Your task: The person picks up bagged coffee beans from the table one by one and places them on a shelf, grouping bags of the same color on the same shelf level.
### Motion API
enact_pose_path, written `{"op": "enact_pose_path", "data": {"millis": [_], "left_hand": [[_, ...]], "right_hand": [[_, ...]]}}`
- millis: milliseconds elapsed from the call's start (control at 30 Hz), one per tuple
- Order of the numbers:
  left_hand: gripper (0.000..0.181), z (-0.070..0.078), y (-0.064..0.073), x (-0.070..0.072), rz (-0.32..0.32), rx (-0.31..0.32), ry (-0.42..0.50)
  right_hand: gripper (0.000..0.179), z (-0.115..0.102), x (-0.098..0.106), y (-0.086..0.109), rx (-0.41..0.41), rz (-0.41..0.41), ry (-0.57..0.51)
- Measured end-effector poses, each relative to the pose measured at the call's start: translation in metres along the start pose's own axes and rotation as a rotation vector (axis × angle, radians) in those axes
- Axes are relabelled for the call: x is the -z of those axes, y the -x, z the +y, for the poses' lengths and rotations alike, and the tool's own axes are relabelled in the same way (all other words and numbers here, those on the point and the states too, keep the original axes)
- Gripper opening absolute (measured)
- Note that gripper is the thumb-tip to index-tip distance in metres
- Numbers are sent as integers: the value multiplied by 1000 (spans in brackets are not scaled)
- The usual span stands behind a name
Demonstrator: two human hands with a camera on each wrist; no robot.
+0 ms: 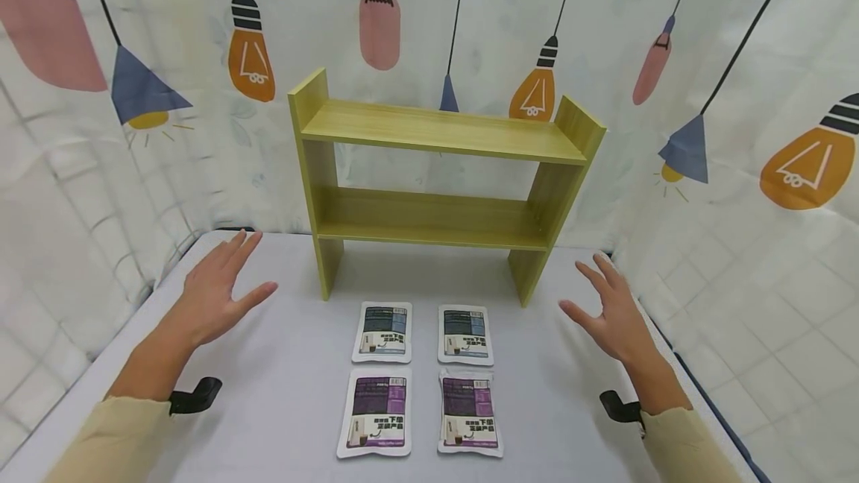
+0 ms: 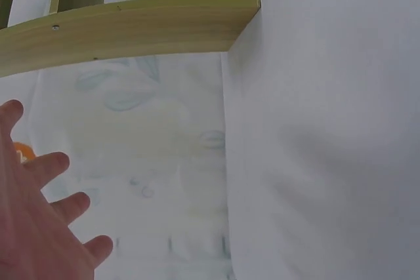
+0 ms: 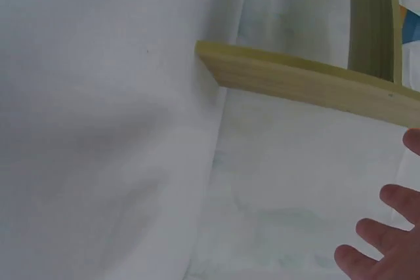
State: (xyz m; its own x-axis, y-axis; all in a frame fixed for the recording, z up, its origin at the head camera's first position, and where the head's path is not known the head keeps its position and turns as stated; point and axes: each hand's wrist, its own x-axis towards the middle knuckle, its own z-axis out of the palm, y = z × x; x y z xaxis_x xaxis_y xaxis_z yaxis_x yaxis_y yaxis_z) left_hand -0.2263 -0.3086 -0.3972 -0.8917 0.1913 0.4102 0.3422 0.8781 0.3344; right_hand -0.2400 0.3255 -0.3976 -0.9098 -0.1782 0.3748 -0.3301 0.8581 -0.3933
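Pale curtains [image 1: 305, 28] hang in front of me and to both sides, printed with orange bulbs [image 1: 251, 64], pink lamps [image 1: 379, 30] and blue lampshades [image 1: 690, 149] on dark cords [image 1: 458, 13]. On my left and right, faint grid lines [image 1: 772, 319] show in the curtains. The white surface [image 1: 282, 401] before me runs back toward them, with soft grey shadows [image 3: 115, 126] on it.

From my remote seat I see a white table [image 1: 268, 401] bearing a yellowish shelf [image 1: 429, 218] far, two blue-grey packets [image 1: 382, 332] nearer, two purple packets [image 1: 377, 414] nearest.
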Motion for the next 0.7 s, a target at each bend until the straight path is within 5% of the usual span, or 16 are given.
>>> {"op": "enact_pose_path", "data": {"millis": [167,400,700], "left_hand": [[84,8,3,-10,12,-32,163],[79,22,6,-17,0,46,329],[70,37,0,-31,153,23,475]], "right_hand": [[73,-10,-14,8,-11,16,-48],[74,-25,-36,17,-31,18,-97],[72,-48,-64,21,-109,-3,-183]]}}
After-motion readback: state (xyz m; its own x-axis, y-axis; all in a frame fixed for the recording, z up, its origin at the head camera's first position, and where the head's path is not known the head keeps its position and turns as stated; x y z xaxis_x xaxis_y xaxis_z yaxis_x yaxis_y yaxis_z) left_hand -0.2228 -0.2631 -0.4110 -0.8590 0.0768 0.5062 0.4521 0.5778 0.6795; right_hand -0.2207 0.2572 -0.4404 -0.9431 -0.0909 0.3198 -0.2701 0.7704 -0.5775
